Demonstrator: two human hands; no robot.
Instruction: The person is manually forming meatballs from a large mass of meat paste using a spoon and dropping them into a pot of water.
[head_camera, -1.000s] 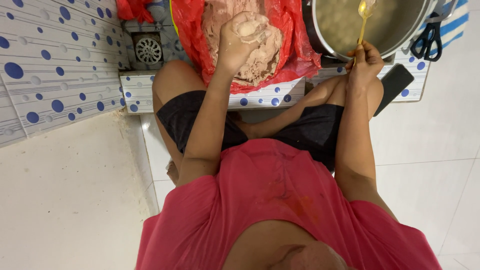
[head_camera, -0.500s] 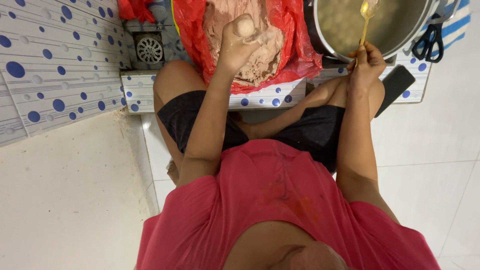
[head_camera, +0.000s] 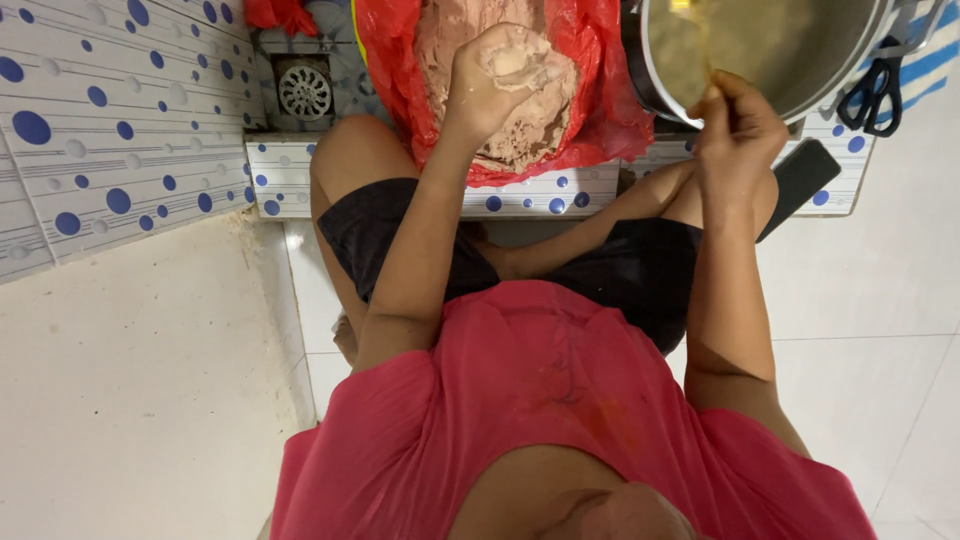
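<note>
My left hand (head_camera: 487, 85) is raised over an open red plastic bag (head_camera: 600, 105) and is closed around a lump of pinkish-brown paste (head_camera: 517, 62) that bulges out of the fist. More of the same paste (head_camera: 530, 135) fills the bag. My right hand (head_camera: 738, 125) grips a thin yellow spoon (head_camera: 703, 45), blurred, with its tip over a large metal pot (head_camera: 655, 85) of pale cloudy liquid. I sit cross-legged on the floor, both arms reaching forward.
Black-handled scissors (head_camera: 870, 95) lie beside the pot at the right. A black phone (head_camera: 800, 175) rests on the low tiled step (head_camera: 560, 203). A round floor drain (head_camera: 303, 92) is left of the bag. A blue-dotted tiled wall (head_camera: 110, 120) runs along the left.
The right hand has shifted the spoon slightly left over the pot. The left hand still squeezes paste above the bag, turned a little.
</note>
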